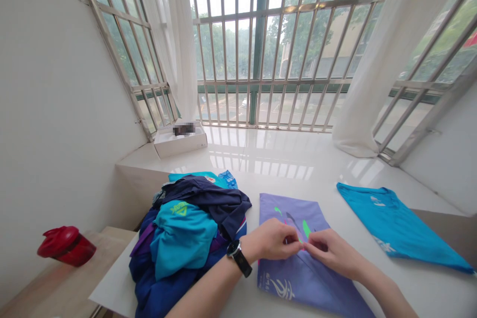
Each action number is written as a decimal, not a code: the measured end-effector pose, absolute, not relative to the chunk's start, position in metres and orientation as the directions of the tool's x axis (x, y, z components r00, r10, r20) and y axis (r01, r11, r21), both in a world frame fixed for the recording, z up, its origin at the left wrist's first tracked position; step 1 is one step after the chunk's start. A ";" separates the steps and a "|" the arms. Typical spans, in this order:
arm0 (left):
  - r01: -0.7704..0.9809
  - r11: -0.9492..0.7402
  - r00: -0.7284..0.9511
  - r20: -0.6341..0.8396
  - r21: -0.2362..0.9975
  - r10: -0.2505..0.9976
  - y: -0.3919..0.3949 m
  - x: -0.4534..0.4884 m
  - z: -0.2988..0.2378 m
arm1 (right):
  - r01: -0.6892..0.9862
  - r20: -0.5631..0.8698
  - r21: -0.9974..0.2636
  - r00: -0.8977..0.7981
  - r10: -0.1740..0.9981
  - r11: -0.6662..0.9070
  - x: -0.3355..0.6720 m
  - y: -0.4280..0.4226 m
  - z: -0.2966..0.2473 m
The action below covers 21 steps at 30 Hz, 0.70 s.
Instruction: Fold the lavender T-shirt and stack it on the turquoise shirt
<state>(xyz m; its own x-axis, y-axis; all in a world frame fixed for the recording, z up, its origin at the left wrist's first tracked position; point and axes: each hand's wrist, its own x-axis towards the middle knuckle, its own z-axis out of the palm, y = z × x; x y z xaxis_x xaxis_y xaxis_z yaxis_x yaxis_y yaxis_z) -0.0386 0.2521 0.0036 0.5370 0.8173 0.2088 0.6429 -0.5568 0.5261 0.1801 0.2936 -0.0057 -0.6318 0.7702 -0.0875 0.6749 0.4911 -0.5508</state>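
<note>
A folded purple T-shirt with green and pink print and a white logo lies flat in front of me. Above its middle, my left hand, with a black watch on the wrist, is closed in a pinch at the cloth. My right hand pinches at the same spot, its fingertips almost touching the left ones. Creases run from that point across the fabric; the exact bit between the fingertips is hidden. To the left sits a rumpled pile of blue, navy and teal clothes. A folded blue T-shirt lies at the right.
The white glossy ledge reaches back to a barred window with white curtains. A white box with a blurred dark item stands at the back left. A red lidded container rests on a lower surface at the left.
</note>
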 end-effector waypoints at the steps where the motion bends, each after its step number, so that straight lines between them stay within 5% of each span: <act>1: 0.659 -0.525 0.479 0.237 0.538 0.845 0.255 -0.042 0.005 | 0.665 -0.021 -0.564 -0.604 0.797 0.489 0.182 0.298 -0.009; 5: 0.844 -0.323 0.191 0.323 0.427 0.927 0.267 -0.059 0.004 | 0.700 0.387 -0.521 -0.316 0.866 0.488 0.189 0.327 -0.035; 7: 0.919 -0.222 0.119 0.309 0.325 0.944 0.272 -0.066 -0.002 | 0.769 0.481 -0.455 -0.213 0.850 0.450 0.192 0.341 -0.052; 13: 0.961 -0.159 0.105 0.234 0.224 0.967 0.278 -0.074 -0.022 | 0.839 0.330 -0.352 -0.304 0.894 0.416 0.196 0.357 -0.081; 21: 0.830 -0.187 0.064 0.244 0.526 0.968 0.290 -0.077 -0.029 | 0.832 0.349 -0.457 -0.157 0.924 0.315 0.200 0.360 -0.073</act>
